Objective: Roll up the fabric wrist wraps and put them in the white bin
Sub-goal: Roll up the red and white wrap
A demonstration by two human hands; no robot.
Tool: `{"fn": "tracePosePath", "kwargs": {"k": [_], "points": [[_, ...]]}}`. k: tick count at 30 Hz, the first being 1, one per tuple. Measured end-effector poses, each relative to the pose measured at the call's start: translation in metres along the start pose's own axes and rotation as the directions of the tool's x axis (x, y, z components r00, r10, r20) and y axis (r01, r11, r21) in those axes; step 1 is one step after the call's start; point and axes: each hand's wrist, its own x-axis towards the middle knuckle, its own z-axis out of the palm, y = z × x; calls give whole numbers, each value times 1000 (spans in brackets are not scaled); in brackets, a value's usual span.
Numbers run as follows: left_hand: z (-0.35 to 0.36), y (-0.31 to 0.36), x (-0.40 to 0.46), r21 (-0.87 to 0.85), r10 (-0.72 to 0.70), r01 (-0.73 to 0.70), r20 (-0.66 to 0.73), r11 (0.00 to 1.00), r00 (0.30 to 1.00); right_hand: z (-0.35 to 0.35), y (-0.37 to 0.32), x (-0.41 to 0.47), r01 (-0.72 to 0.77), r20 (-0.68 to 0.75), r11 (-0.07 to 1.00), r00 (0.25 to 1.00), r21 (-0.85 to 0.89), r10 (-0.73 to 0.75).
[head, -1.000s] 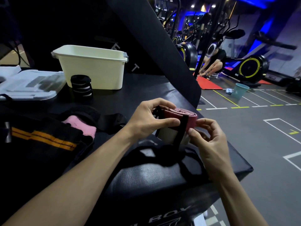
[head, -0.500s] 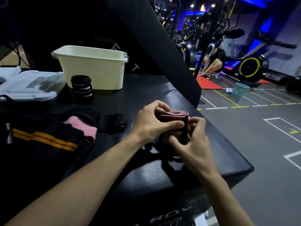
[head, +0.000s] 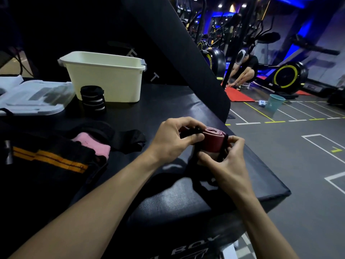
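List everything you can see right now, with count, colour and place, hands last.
white bin: 1, cream white, far side of the black platform
rolled black wrap: 1, black with pale stripes, standing beside the bin
red wrap roll: 1, dark red, black strap around it, held in both hands
pink wrap: 1, pink, lying unrolled on the left
orange-striped black fabric: 1, near left
clear lid: 1, far left
teal bucket: 1, gym floor
left hand: grips the roll
right hand: pinches the roll

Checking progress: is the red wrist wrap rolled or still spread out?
Rolled: the red wrist wrap shows coiled layers at its end, gripped by left hand and right hand.
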Motion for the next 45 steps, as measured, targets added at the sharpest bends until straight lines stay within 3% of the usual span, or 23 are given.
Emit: {"fn": "tracePosePath", "kwargs": {"k": [7, 12, 16, 22, 29, 38, 45], "points": [[3, 8, -1, 46, 36, -34, -51, 998, 998, 9, -5, 1, -36, -85, 999, 996, 7, 36], [-8, 15, 0, 18, 32, -30, -90, 999, 995, 8, -9, 1, 6, -127, 997, 992, -74, -16], [-22, 17, 4, 30, -43, 48, -125, 998, 991, 2, -10, 2, 33, -113, 987, 992, -160, -51], [-28, 26, 6, -104, -241, 244, 41, 964, 970, -5, -6, 4, 74, -80, 964, 992, -255, -97], [-36, 29, 4, -110, -488, 504, 146, 857, 861, -8, -3, 4, 88, -115, 948, 985, -304, -129], [-37, 31, 4, -189, -545, 560, 128, 807, 829, -5, -5, 2, 102, -98, 946, 986, -308, -138], [-32, 38, 4, -521, -424, 565, 374, 640, 825, -5, -4, 4, 95, -74, 956, 990, -277, -120]]}}
